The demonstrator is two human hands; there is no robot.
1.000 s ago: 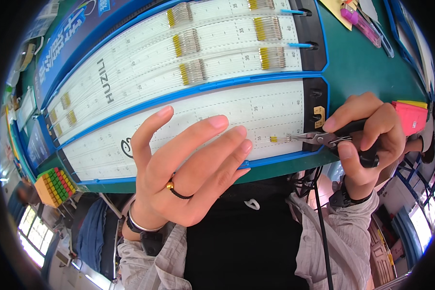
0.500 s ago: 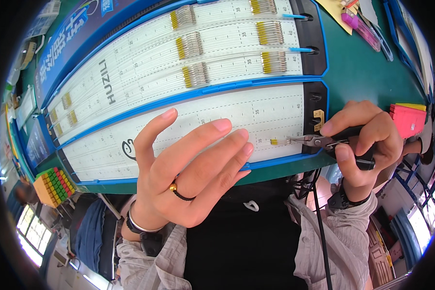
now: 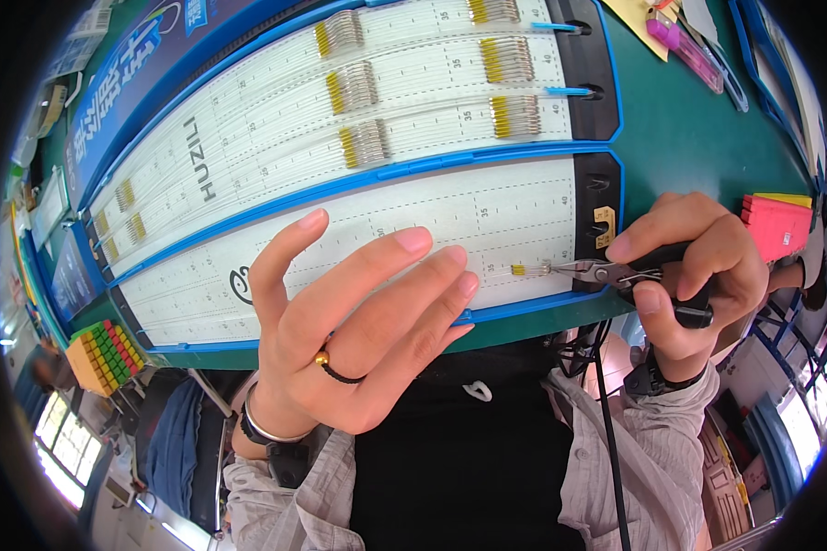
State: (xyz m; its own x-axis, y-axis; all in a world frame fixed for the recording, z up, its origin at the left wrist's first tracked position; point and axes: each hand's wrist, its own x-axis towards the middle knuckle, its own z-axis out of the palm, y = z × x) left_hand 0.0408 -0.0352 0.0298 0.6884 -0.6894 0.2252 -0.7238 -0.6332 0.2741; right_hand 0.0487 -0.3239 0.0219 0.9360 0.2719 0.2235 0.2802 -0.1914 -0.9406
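My right hand [image 3: 698,266] grips small pliers [image 3: 602,272] with dark handles. Their tips reach over the lower white panel, right by a small cluster of thin metal pieces with yellow ends [image 3: 526,270]; whether the jaws clamp one I cannot tell. Over the same panel hovers my left hand [image 3: 358,340], fingers spread and apart, with nothing visible in them. Both lie over a blue-edged flat case [image 3: 450,230], opened out, its white panels printed with ruler marks. In its upper half, rows of similar yellow-ended metal pieces [image 3: 366,145], like fishing hooks, sit on fine lines.
Beyond the case's right end lie a pink-purple cutter [image 3: 685,55] and red sticky notes [image 3: 776,230] on the green table [image 3: 680,147]. A holder of coloured blocks [image 3: 106,354] stands at the left. Black cables [image 3: 606,395] hang at the table's front edge.
My left hand has drifted very slightly left, and the case appears slightly further left too. The pliers in my right hand stay at nearly the same spot beside the small cluster.
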